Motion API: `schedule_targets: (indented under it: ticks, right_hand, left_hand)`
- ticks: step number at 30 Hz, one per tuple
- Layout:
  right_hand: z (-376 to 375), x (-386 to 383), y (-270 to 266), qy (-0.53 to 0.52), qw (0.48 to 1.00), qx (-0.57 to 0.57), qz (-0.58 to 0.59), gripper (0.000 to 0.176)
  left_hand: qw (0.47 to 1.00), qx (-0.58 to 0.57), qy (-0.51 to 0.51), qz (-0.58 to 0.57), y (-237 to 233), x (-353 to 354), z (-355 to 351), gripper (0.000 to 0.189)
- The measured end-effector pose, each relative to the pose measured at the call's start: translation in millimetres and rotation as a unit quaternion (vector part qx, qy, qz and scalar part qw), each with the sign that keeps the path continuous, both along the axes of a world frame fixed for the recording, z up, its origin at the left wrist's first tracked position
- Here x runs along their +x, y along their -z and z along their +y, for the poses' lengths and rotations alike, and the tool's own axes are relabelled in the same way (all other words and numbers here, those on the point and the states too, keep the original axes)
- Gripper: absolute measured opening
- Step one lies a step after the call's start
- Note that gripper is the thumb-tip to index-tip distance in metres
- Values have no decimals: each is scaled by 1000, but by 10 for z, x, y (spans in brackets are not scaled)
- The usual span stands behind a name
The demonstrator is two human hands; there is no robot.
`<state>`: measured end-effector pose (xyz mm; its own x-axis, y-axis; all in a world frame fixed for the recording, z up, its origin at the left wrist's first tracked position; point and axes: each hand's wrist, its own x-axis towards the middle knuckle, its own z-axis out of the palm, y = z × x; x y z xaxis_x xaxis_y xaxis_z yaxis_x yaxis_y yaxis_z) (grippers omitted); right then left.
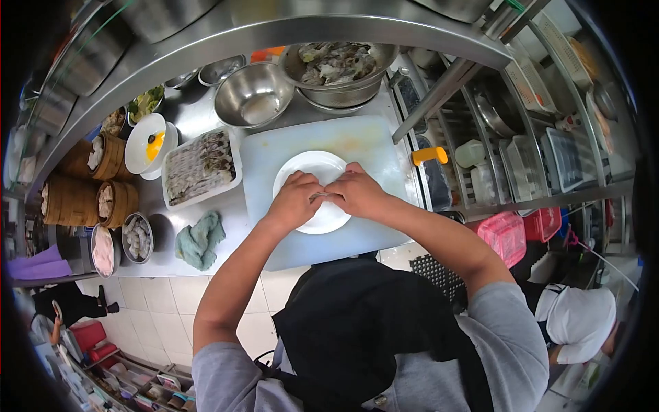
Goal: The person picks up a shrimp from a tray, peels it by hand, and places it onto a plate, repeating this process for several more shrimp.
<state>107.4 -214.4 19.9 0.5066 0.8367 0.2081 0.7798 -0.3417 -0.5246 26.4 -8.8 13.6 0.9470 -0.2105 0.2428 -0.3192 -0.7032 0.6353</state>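
Both my hands meet over a round white plate lying on a pale blue cutting board. My left hand has its fingers curled and pinched together above the plate's middle. Facing it, my right hand is pinched too, its fingertips touching those of the left. A small, thin greyish thing shows between the fingertips, too hidden to name. Left of the board, a white tray holds rows of raw shrimp. Behind the board, a large metal bowl is heaped with more shrimp.
A metal bowl, a white bowl with yolk, bamboo steamers, a bowl of peeled shrimp and a green cloth stand leftward. A shelf post rises at right. Other people are in the background.
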Motion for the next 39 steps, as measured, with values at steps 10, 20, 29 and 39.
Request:
schedule_targets:
  ticks: [10, 20, 29, 39]
  right_hand:
    - [-131, 42, -4, 26, 997, -75, 8, 12]
    - [-87, 3, -67, 3, 999, -42, -11, 23]
    - [467, -117, 7, -23, 998, -51, 42, 16]
    - [530, -126, 50, -22, 993, -74, 91, 12]
  left_hand:
    - [1000, 15, 18, -10, 86, 67, -145, 15]
    - [997, 61, -41, 16, -179, -275, 237, 30]
    - [998, 36, -53, 2, -120, -275, 295, 15]
    - [997, 72, 15, 1, -83, -261, 425, 8]
